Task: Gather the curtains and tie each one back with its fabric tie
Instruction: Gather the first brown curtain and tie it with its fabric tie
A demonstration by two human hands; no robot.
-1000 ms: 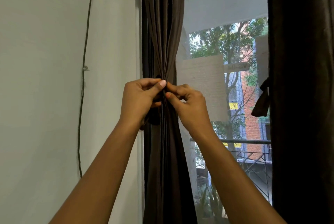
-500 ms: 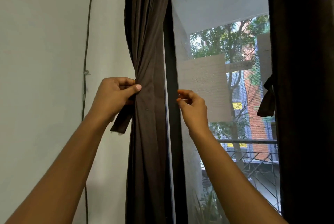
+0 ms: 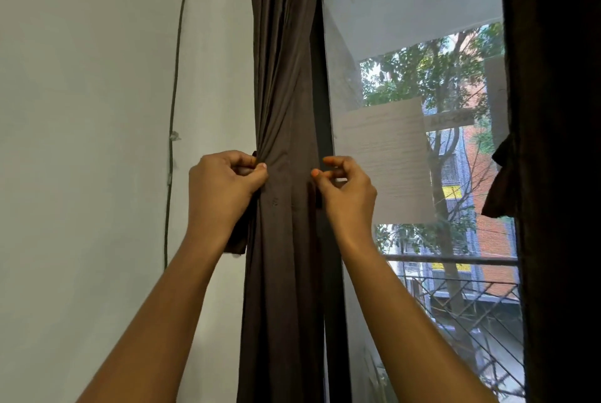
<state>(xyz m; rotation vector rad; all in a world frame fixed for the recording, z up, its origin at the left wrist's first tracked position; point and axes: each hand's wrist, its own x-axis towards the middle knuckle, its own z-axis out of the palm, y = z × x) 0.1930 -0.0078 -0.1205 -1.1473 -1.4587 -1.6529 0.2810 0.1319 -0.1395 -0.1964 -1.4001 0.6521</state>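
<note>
1. Dark brown curtain (image 3: 286, 272), centre frame: matte cloth, gathered into narrow vertical pleats.
2. Flat fabric tie (image 3: 240, 240) hangs beneath left hand (image 3: 224, 184), whose fingers pinch the pleats.
3. Beside the curtain's right edge, right hand (image 3: 348, 188): fingers curled, cannot tell what they grasp.

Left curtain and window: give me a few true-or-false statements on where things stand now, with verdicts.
1. The left hand grips the left curtain at its wall-side edge. True.
2. A tie crosses the left curtain's front. False: none does; a tie end hangs below the left hand.
3. The right curtain covers all the glass. False: glass shows between the curtains.
4. A paper is on the glass. True.
</note>
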